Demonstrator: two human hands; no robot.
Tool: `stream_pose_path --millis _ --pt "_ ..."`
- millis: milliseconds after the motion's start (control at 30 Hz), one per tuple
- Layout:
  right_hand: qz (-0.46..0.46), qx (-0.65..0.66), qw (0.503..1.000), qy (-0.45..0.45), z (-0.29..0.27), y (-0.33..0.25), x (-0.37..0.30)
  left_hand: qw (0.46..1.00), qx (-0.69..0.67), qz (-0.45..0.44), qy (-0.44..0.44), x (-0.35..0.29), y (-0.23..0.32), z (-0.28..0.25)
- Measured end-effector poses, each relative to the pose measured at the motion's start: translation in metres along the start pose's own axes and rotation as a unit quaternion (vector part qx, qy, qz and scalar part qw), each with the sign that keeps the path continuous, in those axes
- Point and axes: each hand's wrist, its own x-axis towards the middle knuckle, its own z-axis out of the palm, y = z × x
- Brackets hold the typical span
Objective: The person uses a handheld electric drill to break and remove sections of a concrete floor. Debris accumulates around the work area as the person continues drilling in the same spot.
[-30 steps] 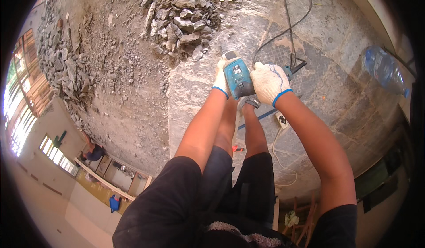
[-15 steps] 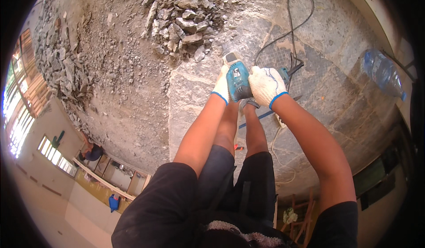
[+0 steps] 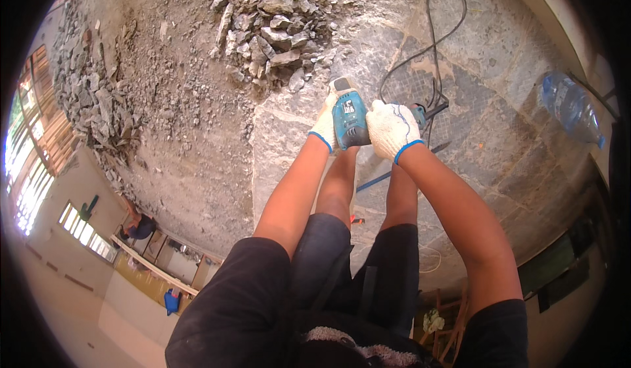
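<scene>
A teal-and-black corded power tool (image 3: 350,113), which looks like a demolition hammer, is held in front of my legs above the stone floor. My left hand (image 3: 325,123), in a white knitted glove with a blue cuff, is closed against its left side, with the fingers mostly hidden. My gloved right hand (image 3: 393,128) is closed round the part on its right. Just beyond that hand a teal and black end of the tool shows, with the black cord (image 3: 428,52) looping away across the floor. The tool's working tip is hidden.
Broken stone (image 3: 279,33) is heaped ahead, with more rubble (image 3: 89,102) at the far left. A clear plastic bottle (image 3: 572,110) lies at the right by the wall. A blue bar (image 3: 374,181) lies near my feet. A person (image 3: 139,225) is low down at the left.
My right leg has shifted to the right, so its foot is now hidden behind my right hand. The power tool and both hands have moved slightly left.
</scene>
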Motion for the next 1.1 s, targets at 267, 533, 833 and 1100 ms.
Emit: stream_pose_path --millis 267,533,833,1100 --pt "0.014 0.013 1.000 0.018 0.020 -0.007 -0.007 0.999 -0.005 0.007 0.047 0.003 -0.009 -0.019" --pt "-0.020 0.072 0.990 0.117 0.011 -0.010 -0.014 0.999 -0.005 0.006 -0.053 0.002 0.017 -0.018" --pt "0.039 0.108 0.992 0.058 0.013 -0.015 -0.070 0.998 0.013 0.041 0.038 -0.064 -0.026 0.023" --pt "0.045 0.128 0.981 0.137 0.021 -0.011 -0.027 0.989 0.067 0.118 -0.054 -0.033 0.025 0.030"
